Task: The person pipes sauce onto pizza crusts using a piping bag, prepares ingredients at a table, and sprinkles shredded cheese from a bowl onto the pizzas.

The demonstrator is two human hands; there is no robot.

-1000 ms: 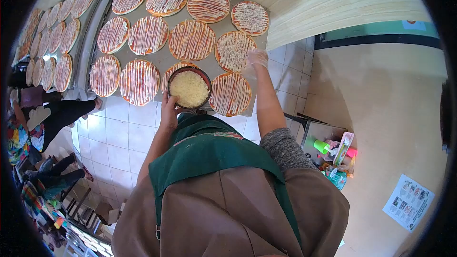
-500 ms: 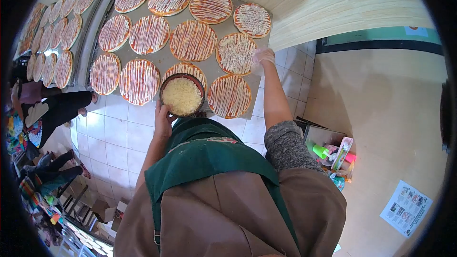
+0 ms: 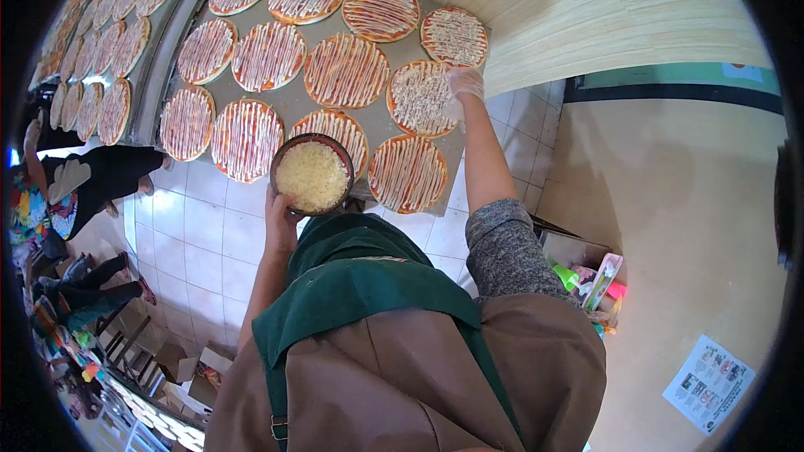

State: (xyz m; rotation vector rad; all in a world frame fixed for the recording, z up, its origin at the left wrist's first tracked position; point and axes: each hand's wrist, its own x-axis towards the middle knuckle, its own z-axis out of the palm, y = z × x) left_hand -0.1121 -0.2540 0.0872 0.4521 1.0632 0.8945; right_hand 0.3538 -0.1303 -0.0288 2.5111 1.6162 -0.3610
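Observation:
My left hand (image 3: 281,214) grips the near left rim of a round dark bowl (image 3: 275,169) filled with grated cheese (image 3: 311,176). The bowl is held over the near edge of the tray, partly covering a pizza (image 3: 337,130). In a clear plastic glove, my right hand (image 3: 466,84) is at the right edge of a pizza topped with grated cheese (image 3: 419,100). Its fingers are too small and blurred to make out. Another cheese-sprinkled pizza (image 3: 454,37) lies just beyond it. Nearer to me sits a pizza with red sauce and pale stripes (image 3: 408,173).
Several striped pizzas lie in rows on the metal tray (image 3: 289,100). A second tray of pizzas (image 3: 126,46) stands to the left. A wood-patterned wall (image 3: 603,17) runs behind. People (image 3: 100,188) are on the left, and a box of colourful items (image 3: 590,276) is at right.
My right hand has moved slightly away from me along the cheese-topped pizza's right edge. The bowl in my left hand has shifted a little to the left. The view has shifted slightly.

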